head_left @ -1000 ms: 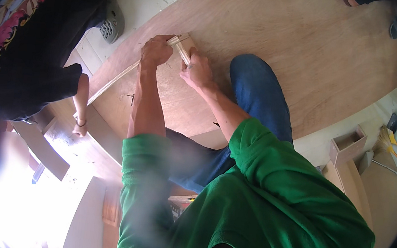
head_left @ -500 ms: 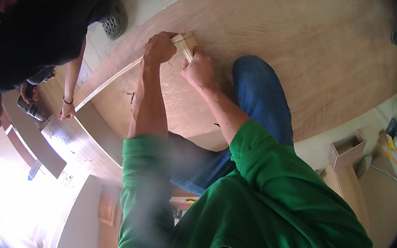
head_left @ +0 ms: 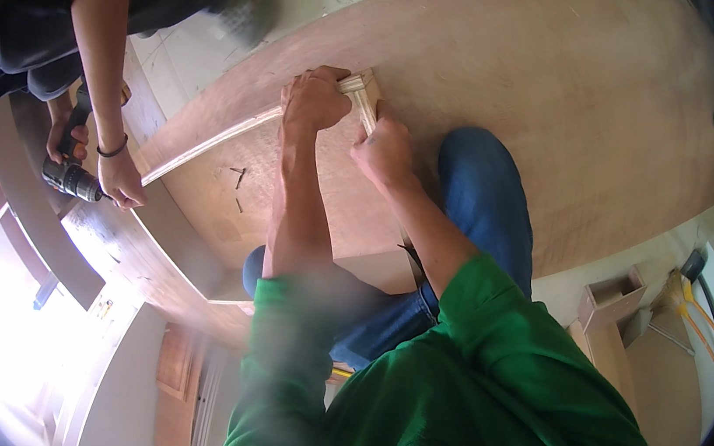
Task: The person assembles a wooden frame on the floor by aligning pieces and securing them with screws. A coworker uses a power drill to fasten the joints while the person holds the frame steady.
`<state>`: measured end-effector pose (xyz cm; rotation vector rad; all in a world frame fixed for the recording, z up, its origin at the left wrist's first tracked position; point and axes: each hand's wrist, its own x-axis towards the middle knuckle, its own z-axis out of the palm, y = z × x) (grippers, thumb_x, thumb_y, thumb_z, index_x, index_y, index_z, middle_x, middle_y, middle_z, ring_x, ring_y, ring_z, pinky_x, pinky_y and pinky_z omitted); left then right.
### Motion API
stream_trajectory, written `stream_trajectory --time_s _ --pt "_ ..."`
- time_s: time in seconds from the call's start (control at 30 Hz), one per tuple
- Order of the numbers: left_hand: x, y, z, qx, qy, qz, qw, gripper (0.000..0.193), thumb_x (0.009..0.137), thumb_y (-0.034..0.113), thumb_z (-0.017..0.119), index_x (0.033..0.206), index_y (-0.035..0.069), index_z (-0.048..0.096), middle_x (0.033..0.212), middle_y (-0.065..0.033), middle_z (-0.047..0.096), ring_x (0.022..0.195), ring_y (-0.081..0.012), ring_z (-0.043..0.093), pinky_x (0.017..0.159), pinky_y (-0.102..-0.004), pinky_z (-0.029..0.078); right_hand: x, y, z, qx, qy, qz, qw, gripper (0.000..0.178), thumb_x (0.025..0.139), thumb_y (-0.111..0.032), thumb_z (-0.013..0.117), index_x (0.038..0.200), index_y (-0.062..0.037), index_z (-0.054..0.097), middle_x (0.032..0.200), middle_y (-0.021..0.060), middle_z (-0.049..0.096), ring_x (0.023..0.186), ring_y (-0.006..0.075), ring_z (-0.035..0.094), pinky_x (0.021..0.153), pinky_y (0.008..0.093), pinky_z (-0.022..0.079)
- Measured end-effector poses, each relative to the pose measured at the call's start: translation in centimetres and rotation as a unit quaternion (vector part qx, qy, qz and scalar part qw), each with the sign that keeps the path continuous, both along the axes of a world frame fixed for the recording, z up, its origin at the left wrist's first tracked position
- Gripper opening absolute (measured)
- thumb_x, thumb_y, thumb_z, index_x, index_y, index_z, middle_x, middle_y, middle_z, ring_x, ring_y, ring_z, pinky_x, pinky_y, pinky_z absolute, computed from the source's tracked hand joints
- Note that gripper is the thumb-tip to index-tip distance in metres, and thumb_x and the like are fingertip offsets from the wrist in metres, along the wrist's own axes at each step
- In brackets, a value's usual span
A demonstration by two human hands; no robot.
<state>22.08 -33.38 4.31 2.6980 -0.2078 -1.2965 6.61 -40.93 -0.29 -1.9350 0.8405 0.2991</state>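
Note:
My left hand (head_left: 317, 98) is closed around the far end of a long plywood board (head_left: 219, 138) that stands on edge, running away from the lower left. My right hand (head_left: 385, 149) grips a shorter plywood piece (head_left: 362, 100), which meets the long board in a corner between both hands. Both pieces rest on a large flat wooden panel (head_left: 566, 88). Several dark screws (head_left: 240, 178) lie on that panel, left of my forearm. Exactly where my fingertips press is partly hidden.
At the left, a co-worker's hand (head_left: 120, 177) touches the boards, with a cordless drill (head_left: 71, 178) in the other hand. My knee (head_left: 487, 181) rises beside the panel. At the right are an open wooden box (head_left: 613, 298) and yellow-orange handled tools (head_left: 702, 322).
My hands keep their hold at the corner while the view shifts slightly. The co-worker has leaned further in, bringing the drill and hand closer to the long board's near end. A foot has moved right.

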Motion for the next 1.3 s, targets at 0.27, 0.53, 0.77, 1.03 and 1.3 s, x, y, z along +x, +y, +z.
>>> stream_trajectory --time_s 0.27,0.53,0.77,1.03,1.3 --pt "1.5 1.7 -0.8 -0.123 0.108 0.064 0.984 0.076 0.069 0.023 0.077 0.145 0.014 0.073 0.129 -0.0180 0.078 0.127 -0.0333 0.069 0.110 -0.0405 0.050 0.3 -0.3 0.2 0.039 0.025 0.029 0.999 0.041 0.090 -0.012 0.073 0.124 0.0002 0.055 0.091 0.0326 0.075 0.088 0.0539 0.075 0.080 0.0614 0.061" --pt "0.5 1.5 -1.9 -0.066 -0.012 -0.037 0.997 0.056 0.079 0.015 0.072 0.135 0.017 0.076 0.129 -0.0132 0.078 0.129 -0.0337 0.070 0.110 -0.0445 0.053 0.6 -0.4 0.9 0.000 0.041 0.038 0.998 0.039 0.090 -0.014 0.073 0.124 0.0000 0.059 0.092 0.0345 0.075 0.090 0.0544 0.075 0.081 0.0618 0.062" --pt "-1.3 0.5 -1.7 -0.012 -0.111 -0.028 0.993 0.031 0.093 0.016 0.063 0.117 0.019 0.082 0.117 -0.0149 0.081 0.117 -0.0358 0.075 0.107 -0.0460 0.055 0.4 -0.1 0.4 0.001 0.023 0.009 1.000 0.030 0.092 -0.019 0.074 0.115 0.0011 0.070 0.095 0.0323 0.076 0.093 0.0519 0.076 0.083 0.0585 0.062" --pt "-1.7 0.1 -1.8 0.019 -0.151 -0.081 0.985 0.026 0.087 0.015 0.067 0.108 0.013 0.083 0.113 -0.0189 0.081 0.115 -0.0397 0.075 0.100 -0.0507 0.058 0.6 0.1 0.5 -0.051 0.054 0.020 0.997 0.017 0.092 -0.019 0.073 0.102 -0.0047 0.074 0.092 0.0259 0.078 0.090 0.0463 0.077 0.081 0.0543 0.062" --pt "-0.3 1.6 -2.6 -0.057 -0.083 -0.079 0.992 0.031 0.083 0.014 0.068 0.110 0.013 0.084 0.114 -0.0200 0.080 0.114 -0.0407 0.075 0.100 -0.0507 0.059 0.4 0.3 0.9 -0.057 0.040 0.013 0.997 0.027 0.099 -0.026 0.068 0.099 0.0003 0.076 0.093 0.0281 0.077 0.091 0.0490 0.076 0.081 0.0548 0.061"
